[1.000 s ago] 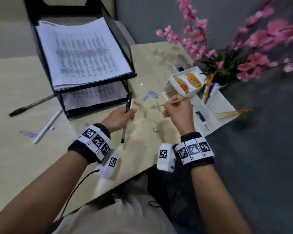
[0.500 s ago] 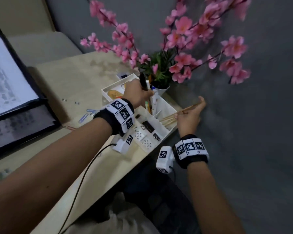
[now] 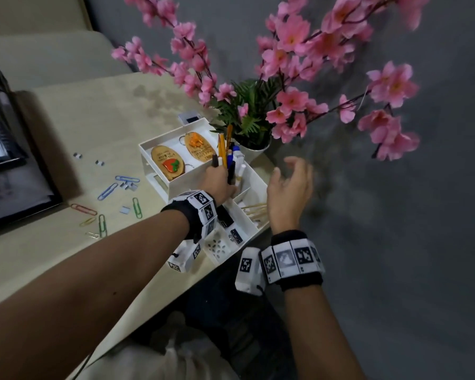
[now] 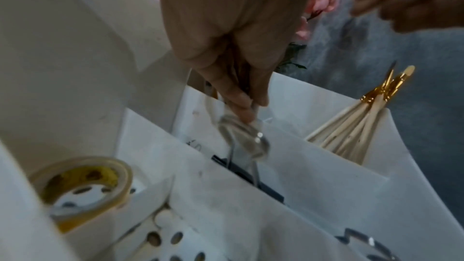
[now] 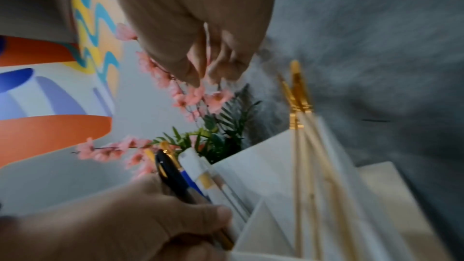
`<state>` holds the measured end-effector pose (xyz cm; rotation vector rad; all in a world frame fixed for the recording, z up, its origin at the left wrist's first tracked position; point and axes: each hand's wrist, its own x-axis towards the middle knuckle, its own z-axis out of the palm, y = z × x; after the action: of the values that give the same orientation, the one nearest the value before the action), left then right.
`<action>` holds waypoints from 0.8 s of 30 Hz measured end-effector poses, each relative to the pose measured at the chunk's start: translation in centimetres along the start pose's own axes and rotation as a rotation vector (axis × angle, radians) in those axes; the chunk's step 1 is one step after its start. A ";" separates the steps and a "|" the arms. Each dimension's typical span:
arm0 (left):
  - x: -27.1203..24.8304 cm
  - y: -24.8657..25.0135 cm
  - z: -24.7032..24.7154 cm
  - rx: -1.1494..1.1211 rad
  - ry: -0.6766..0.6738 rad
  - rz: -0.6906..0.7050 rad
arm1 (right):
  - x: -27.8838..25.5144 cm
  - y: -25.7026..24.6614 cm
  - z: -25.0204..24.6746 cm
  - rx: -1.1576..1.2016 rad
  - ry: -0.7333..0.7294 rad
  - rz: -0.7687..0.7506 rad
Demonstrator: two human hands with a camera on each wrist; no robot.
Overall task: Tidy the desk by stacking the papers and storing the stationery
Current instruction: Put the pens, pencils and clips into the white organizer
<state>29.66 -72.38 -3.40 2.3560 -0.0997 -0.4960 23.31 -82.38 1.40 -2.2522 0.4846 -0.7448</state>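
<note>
A white desk organizer stands at the desk's right edge. My left hand reaches into its upright pen compartment and grips a black pen, lowered among several other pens and pencils. The left wrist view shows my fingers curled round the barrel, pointing down. My right hand hovers above the organizer's right side, fingers spread, holding nothing. Below it, wooden paintbrushes lie in a side compartment.
Coloured paper clips and small staple strips lie loose on the desk left of the organizer. A black paper tray sits at the far left. A pot of pink flowers stands behind the organizer. Tape and a binder clip sit inside.
My left hand carried the black pen from the desk to the pen compartment. My right hand laid its paintbrush with the others, let go and lifted. The view swung right.
</note>
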 end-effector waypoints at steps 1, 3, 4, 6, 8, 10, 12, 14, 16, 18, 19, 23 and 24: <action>0.0 0.0 -0.2 0.002 -0.007 0.007 | 0.5 -0.6 0.5 -0.023 -0.109 -0.037; 0.0 -0.3 -0.4 0.013 -0.016 0.033 | 1.4 -1.0 2.2 -0.066 -0.333 -0.050; 0.1 -0.6 -0.5 0.020 -0.017 0.053 | 1.6 -1.1 3.0 -0.097 -0.403 -0.039; 0.2 -1.0 -0.8 0.039 0.003 0.087 | 1.6 -0.8 4.4 -0.138 -0.454 -0.009; 0.3 -1.3 -1.2 0.036 0.033 0.107 | 1.5 -0.5 4.9 -0.144 -0.453 0.026; 0.4 -1.2 -1.7 0.012 0.058 0.099 | 1.6 -0.3 4.6 -0.167 -0.401 0.032; 0.6 -0.9 -1.8 0.010 0.078 0.083 | 2.1 -0.5 4.0 -0.201 -0.332 -0.015; 0.7 -0.6 -1.6 0.008 0.086 0.052 | 2.6 -0.8 3.9 -0.236 -0.319 -0.064; 0.8 -0.3 -1.0 0.030 0.087 0.020 | 2.6 -0.9 4.2 -0.297 -0.373 -0.071; 0.8 -0.3 -0.6 0.058 0.085 -0.021 | 2.1 -0.5 4.8 -0.344 -0.454 -0.072; 0.9 -0.3 -0.5 0.061 0.082 -0.031 | 2.0 -0.2 5.0 -0.363 -0.486 -0.088; 0.9 -0.8 -1.6 0.015 0.035 -0.017 | 1.7 -0.2 4.9 -0.345 -0.508 -0.068; 0.6 -1.1 -2.1 0.006 0.019 -0.003 | 1.6 -0.7 4.7 -0.318 -0.492 -0.040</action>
<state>30.94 -70.34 -2.95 2.3666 -0.0885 -0.4749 27.60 -80.34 -0.28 -2.6316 0.3336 -0.1155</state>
